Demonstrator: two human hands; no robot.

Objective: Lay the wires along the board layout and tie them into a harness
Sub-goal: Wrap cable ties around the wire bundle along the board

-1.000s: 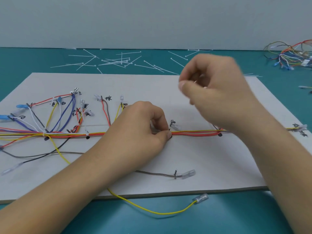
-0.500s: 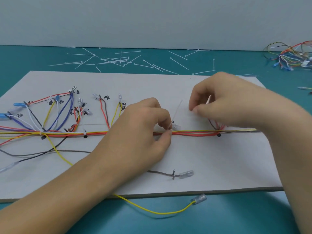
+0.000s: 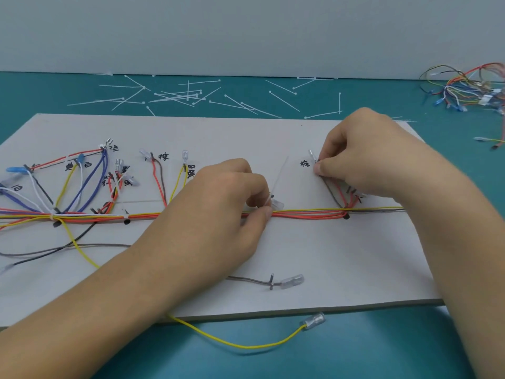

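A yellow wire (image 3: 246, 346) droops off the near edge of the board (image 3: 341, 255) onto the desk (image 3: 382, 351). Further in, the wire bundle (image 3: 306, 213) runs left to right across the board. The left hand (image 3: 216, 214) lies palm down over it, thumb and forefinger pinched on the bundle where a cable tie (image 3: 279, 177) sits. The tie's thin tail slants away to the far right.

Right of that, a branch wire (image 3: 330, 191) leaves the bundle and angles far and left. The right hand (image 3: 366, 160) is the nearer one to it, and its curled fingertips pinch the wire's end just beside a handwritten label (image 3: 304, 163). Seating that end at the label looks like the step in hand. Loose cable ties (image 3: 175, 95) lie scattered on the desk beyond the board.
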